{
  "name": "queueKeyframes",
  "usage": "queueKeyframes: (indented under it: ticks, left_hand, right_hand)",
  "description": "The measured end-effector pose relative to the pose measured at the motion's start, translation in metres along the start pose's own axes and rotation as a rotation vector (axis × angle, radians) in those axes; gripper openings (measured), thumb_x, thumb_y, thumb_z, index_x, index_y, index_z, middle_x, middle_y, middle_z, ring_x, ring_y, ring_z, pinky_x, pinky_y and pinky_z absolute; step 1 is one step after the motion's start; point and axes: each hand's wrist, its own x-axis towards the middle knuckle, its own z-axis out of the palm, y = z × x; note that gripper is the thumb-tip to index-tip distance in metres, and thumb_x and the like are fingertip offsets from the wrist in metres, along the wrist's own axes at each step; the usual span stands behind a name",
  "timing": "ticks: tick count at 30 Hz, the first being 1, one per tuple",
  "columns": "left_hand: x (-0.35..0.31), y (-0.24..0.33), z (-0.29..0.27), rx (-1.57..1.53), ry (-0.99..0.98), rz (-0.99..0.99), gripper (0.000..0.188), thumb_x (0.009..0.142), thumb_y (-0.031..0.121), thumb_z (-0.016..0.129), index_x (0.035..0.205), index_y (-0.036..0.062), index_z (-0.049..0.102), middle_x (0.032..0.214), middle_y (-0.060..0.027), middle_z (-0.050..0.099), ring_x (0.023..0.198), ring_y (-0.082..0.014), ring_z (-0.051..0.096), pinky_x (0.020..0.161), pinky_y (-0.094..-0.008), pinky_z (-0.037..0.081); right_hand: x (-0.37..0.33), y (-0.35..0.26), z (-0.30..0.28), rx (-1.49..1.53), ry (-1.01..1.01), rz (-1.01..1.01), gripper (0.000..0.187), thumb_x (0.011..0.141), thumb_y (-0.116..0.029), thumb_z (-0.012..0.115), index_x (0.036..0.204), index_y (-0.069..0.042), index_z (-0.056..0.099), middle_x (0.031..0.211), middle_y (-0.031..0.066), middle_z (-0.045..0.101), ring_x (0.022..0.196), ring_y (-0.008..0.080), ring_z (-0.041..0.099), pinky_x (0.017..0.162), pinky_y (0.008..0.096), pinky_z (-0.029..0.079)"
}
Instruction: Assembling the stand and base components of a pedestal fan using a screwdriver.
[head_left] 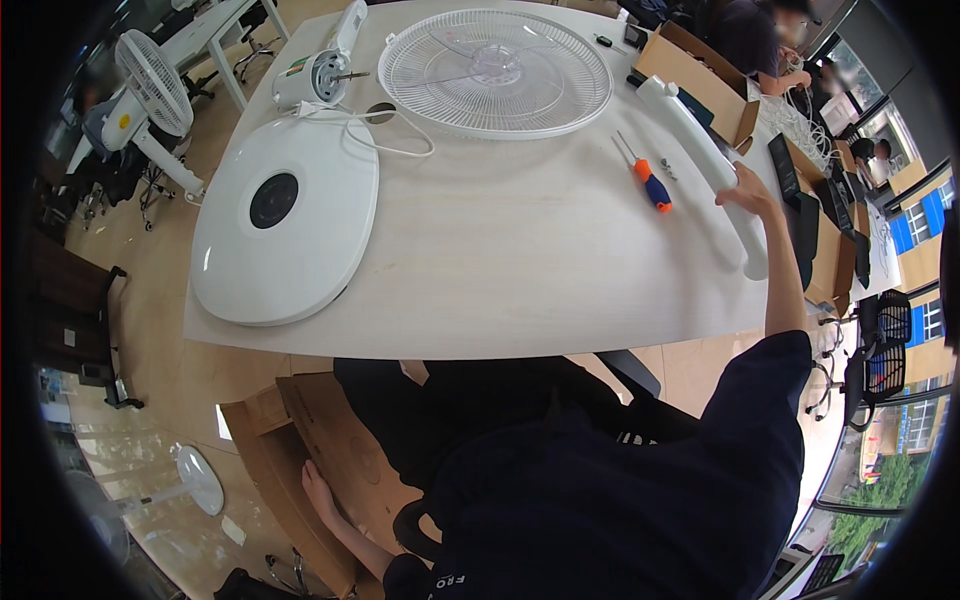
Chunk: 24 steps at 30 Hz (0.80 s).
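My right hand (748, 194) is closed round a white fan pole (705, 150) at the table's right side. The pole lies slanted, its lower end near the front right edge. Low on the left, my left hand (317, 488) reaches down into an open cardboard box (350, 430) beside my legs. Its fingers look stretched out along the inside, and I see nothing held in them. A screwdriver (652, 187) with an orange and blue handle lies left of the pole, beside some small metal screws (668, 169).
On the white table (520, 260) are a white fan base (320, 250), a fan motor head (322, 75) with a cord, and a round fan grille (560, 100) holding clear blades. Cardboard boxes (690, 75) stand at the right edge. An assembled fan (155, 85) stands left; people work behind.
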Motion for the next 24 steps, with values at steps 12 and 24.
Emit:
queueKeyframes:
  ticks: [12,24]
  left_hand:
    - [-0.057,0.162,0.103,0.296,-0.331,0.433,0.032,0.099,0.028,0.071,0.116,0.0013,0.066,0.090,-0.0167,0.073,0.085,-0.0291,0.071,0.077,-0.0411,0.054]
    - [0.090,0.122,0.241,0.118,0.260,1.224,0.036,0.098,0.032,0.073,0.118,0.0024,0.070,0.117,-0.0193,0.073,0.108,-0.0380,0.070,0.088,-0.0471,0.056]
  right_hand:
    - [0.048,0.029,0.021,-0.104,-0.067,0.004,0.090,0.057,-0.042,0.085,0.125,0.012,0.063,0.125,0.0300,0.066,0.119,0.0396,0.063,0.103,0.0414,0.050]
    - [0.057,0.039,0.033,-0.015,-0.100,0.020,0.108,0.060,-0.054,0.090,0.135,0.016,0.057,0.134,0.0327,0.063,0.124,0.0394,0.063,0.109,0.0399,0.048]
